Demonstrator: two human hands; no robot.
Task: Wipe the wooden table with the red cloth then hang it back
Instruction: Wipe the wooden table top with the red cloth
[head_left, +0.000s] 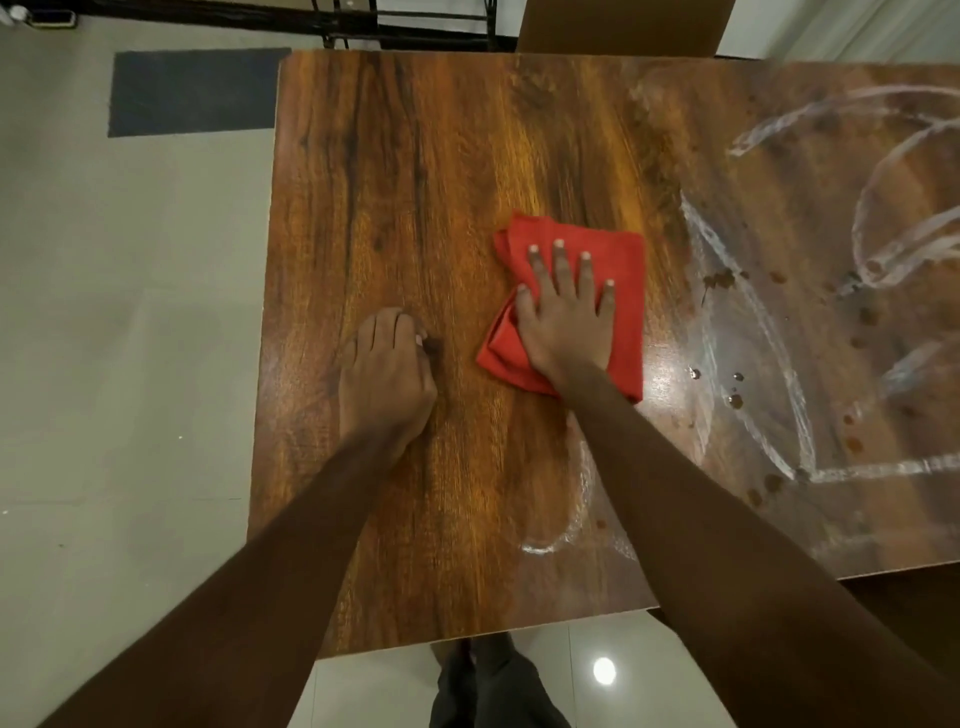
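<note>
Red cloth (621, 291), folded, lay mid-bench (415, 182) under my right hand (566, 322), fingers (561, 265) spread flat on it. Left hand (387, 374) rested loosely curled on bare wood, holding nothing. I judged the cloth soft, light, prone to bunching; best pinched at a corner. White smears (748, 322) and brown drops (719, 280) sat rightward. No writing legible.

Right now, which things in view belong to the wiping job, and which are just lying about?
Part of the job:
red cloth, folded flat under the right hand
wooden table, with white smears and brown drips on its right side
left hand, resting on the table

Just lying about:
dark floor mat
cardboard box
black metal frame
</note>
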